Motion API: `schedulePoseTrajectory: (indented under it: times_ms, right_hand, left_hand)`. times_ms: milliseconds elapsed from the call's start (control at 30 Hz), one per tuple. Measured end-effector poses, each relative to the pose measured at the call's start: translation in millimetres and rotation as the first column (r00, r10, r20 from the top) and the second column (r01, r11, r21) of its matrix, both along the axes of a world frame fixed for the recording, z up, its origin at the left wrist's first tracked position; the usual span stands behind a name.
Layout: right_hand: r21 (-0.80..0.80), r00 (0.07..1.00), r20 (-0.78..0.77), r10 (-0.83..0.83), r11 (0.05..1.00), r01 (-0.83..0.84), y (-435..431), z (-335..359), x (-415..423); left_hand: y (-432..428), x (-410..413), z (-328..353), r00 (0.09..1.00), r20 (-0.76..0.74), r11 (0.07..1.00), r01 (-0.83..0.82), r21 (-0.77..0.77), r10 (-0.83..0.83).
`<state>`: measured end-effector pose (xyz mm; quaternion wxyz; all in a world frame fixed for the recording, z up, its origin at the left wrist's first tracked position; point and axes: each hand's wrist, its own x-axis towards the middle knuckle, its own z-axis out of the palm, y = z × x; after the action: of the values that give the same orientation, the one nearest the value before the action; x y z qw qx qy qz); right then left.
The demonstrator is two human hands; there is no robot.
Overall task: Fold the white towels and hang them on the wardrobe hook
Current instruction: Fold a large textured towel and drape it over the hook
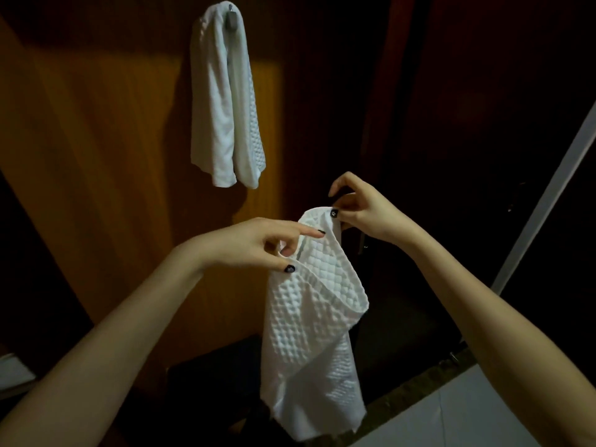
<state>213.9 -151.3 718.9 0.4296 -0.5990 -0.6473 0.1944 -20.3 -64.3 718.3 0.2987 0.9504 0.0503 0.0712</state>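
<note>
Waffle towel [312,333], centre frame — top corner pinched by right hand [358,211], edge pinched by left hand [258,243], index extended. Second towel [222,101] on hook [233,17], upper left.

Dim bedroom, wooden wardrobe door [96,150], towel on hook [233,18]

1. A warmly lit orange-brown wooden wardrobe door [96,156] stands at the left.
2. Right of it, dark reddish-brown panels [451,124] lie in shadow.
3. Further right, a slanting pale grey frame strip [548,195].
4. Below and right of the door, a speckled stone sill [419,385] borders pale floor tiles [483,414].
</note>
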Motion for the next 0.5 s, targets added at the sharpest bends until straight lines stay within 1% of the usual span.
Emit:
schedulePoseTrajectory:
  times_ms: [33, 100, 167, 233, 300, 333, 433, 500]
  right_hand:
    - [0.011, 1.000, -0.010, 0.023, 1.000, -0.023, 0, 0, -1]
    - [0.028, 0.999, 0.024, 0.044, 0.999, -0.045, 1, 0, -3]
    - [0.046, 0.994, 0.104, 0.016, 0.999, -0.021, 2, 2, -3]
    - [0.073, 0.988, 0.153, -0.036, 0.997, 0.025, 4, 4, 1]
    - [0.078, 0.990, 0.115, -0.083, 0.994, 0.074, 6, 6, 7]
    - [0.074, 0.990, 0.081, -0.111, 0.992, 0.105, 7, 7, 12]
    - [0.069, 0.979, -0.014, -0.205, 0.976, 0.205, 9, 4, 26]
    - [0.073, 0.964, -0.066, -0.258, 0.962, 0.262, 10, -1, 38]
  left_hand:
    - [-3, 3, 0, 1.000, -0.022, 0.998, 0.001, 0.056, 0.000]
    - [-7, 9, -3, 1.000, -0.012, 0.975, -0.018, 0.221, 0.021]
    - [-13, 15, -9, 0.999, -0.019, 0.910, -0.037, 0.412, 0.049]
    - [-16, 18, -14, 0.989, -0.108, 0.842, -0.030, 0.538, 0.104]
    - [-14, 18, -18, 0.967, -0.182, 0.826, -0.047, 0.561, 0.179]
    - [-12, 16, -20, 0.963, -0.185, 0.823, -0.057, 0.565, 0.194]
    - [-6, 11, -27, 0.981, -0.106, 0.818, -0.075, 0.570, 0.164]
    - [-3, 8, -32, 0.983, -0.099, 0.807, -0.065, 0.587, 0.152]
